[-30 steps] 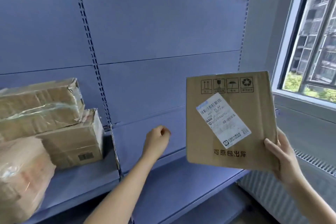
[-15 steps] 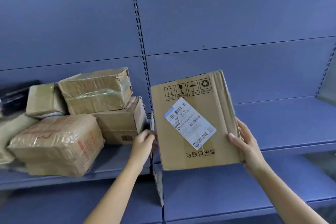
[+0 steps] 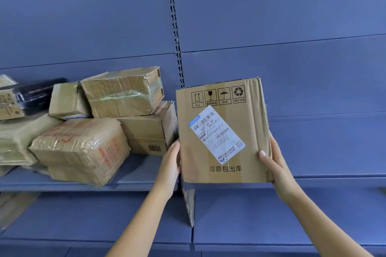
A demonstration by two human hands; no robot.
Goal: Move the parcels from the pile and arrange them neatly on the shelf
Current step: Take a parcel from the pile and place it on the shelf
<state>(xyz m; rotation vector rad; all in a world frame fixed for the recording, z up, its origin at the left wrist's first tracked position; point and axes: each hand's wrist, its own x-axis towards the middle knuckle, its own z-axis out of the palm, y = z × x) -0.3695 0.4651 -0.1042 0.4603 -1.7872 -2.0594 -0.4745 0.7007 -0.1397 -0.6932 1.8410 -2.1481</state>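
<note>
Reading 可原包出库; parcel point(image 3: 224, 131) between left hand point(image 3: 170, 166), right hand point(image 3: 273, 165).

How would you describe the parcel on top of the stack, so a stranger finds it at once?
Look at the blue shelf, left section, where brown parcels are heaped. The top parcel lies tilted on the box with a barcode. Only it has crumpled clear tape across its front.

Matt brown cardboard box point(image 3: 223, 131) with a paper label point(image 3: 216, 134) — glossy tape wraps the stacked parcels point(image 3: 83, 148).
</note>
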